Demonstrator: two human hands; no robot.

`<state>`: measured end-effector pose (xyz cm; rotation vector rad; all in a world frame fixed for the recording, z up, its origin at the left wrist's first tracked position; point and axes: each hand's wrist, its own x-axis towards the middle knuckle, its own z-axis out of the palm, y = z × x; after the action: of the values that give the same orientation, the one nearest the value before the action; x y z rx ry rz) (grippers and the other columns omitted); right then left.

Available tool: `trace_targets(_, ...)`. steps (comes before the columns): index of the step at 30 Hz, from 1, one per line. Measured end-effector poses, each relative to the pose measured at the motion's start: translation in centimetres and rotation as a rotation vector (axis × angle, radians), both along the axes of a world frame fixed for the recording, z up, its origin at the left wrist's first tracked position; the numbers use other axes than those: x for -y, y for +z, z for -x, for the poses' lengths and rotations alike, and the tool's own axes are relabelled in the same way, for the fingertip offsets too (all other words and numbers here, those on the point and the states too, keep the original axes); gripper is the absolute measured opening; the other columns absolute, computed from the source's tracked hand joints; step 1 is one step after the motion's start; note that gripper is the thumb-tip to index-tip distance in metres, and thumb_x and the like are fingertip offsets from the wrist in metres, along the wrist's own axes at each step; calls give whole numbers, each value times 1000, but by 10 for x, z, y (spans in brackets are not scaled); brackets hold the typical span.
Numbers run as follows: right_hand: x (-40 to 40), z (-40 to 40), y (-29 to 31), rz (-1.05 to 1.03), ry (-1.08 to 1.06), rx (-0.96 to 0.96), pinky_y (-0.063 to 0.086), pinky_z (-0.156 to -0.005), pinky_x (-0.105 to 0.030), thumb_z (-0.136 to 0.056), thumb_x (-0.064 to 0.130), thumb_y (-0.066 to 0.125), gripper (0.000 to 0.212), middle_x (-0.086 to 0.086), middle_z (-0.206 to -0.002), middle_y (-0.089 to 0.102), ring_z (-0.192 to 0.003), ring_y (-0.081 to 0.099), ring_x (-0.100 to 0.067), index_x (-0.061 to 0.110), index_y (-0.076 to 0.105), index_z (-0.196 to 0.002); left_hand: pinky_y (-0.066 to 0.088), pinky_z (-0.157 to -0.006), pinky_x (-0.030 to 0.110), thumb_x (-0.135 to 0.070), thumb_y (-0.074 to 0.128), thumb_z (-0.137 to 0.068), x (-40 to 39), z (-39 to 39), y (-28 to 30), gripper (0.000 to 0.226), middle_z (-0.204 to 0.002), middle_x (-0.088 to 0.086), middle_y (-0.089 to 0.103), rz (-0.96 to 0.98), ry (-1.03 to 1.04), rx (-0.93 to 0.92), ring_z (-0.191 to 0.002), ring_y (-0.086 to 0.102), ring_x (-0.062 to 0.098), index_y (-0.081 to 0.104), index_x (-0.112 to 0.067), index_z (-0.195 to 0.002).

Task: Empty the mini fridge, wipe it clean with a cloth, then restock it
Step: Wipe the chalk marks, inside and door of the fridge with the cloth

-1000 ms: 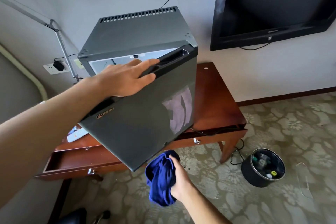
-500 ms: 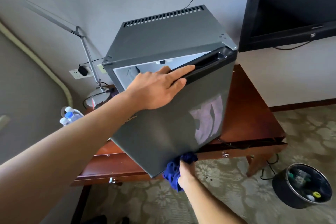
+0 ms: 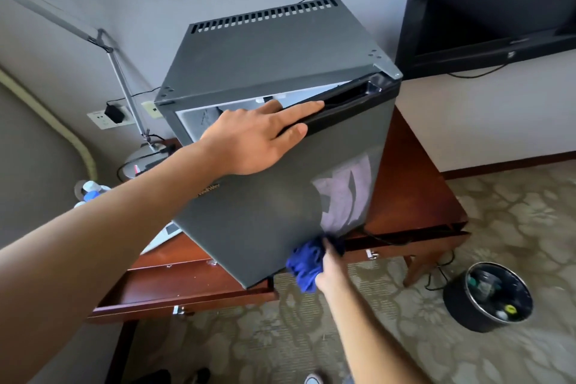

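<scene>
Desk [image 3: 414, 196] bears fridge [image 3: 274, 65]; left hand [image 3: 258, 137] flat on door, right hand [image 3: 330, 271] grips cloth [image 3: 307, 262].

one mini fridge [image 3: 280, 72] at centre frame, on one wooden surface [image 3: 414, 196]. one blue cloth [image 3: 307, 262] at its door's lower edge. two hands: left hand [image 3: 255, 137], right hand [image 3: 332, 271]. one television [image 3: 486, 3] upper right, one lamp [image 3: 124, 78] at left, one black bin [image 3: 487, 296] lower right, and at least two bottles [image 3: 90, 192] at the left edge.

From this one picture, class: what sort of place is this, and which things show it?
Probably a hotel room: a mini fridge on a wooden desk, a wall-mounted television, patterned carpet and a small waste bin.
</scene>
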<state>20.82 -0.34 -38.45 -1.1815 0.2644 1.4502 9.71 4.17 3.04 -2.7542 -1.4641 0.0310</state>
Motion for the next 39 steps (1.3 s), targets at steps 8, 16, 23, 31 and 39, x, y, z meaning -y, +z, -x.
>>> trace_targets(8, -15, -146, 66, 83, 17, 262, 53, -87, -43, -92, 19, 77, 59, -16, -141, 58, -115, 63, -32, 12, 52, -145, 39, -106, 46, -73, 19, -100, -3, -4, 3, 65, -163, -6, 38, 48, 153, -4, -132, 53, 39, 7, -48, -159)
trace_targets(16, -40, -138, 62, 32, 201, 332, 47, -63, -31, -81, -24, 62, 40, -12, -82, 54, -51, 59, -11, 13, 49, -87, 42, -95, 47, -49, 12, -111, 2, -48, -1, 38, -120, 11, 61, -86, 408, -31, -113, 57, 40, 41, -24, -107)
trace_targets(23, -12, -48, 28, 126, 489, 220, 55, -64, -35, -70, -15, 74, 55, -22, -93, 67, -73, 64, -27, -10, 55, -122, 32, -80, 41, -62, 12, -104, 4, -46, -10, 53, -114, 18, 67, -124, 512, -3, -108, 60, 42, 49, -24, -105)
trace_targets(31, -45, -129, 39, 121, 354, 270, 55, -67, -36, -83, -10, 68, 11, -25, -98, 68, -69, 62, -26, -2, 64, -89, 32, -81, 40, -64, 14, -104, 6, -45, -9, 50, -97, 9, 62, -90, 551, 54, -90, 49, 34, 50, -29, -99)
trace_targets(39, -47, -93, 49, 120, 263, 482, 44, -85, -34, -93, -3, 59, 44, -14, -127, 50, -105, 57, -28, 3, 41, -133, 31, -79, 40, -63, 16, -104, 7, -48, -9, 48, -81, 1, 53, -102, 564, 49, -86, 48, 34, 48, -29, -95)
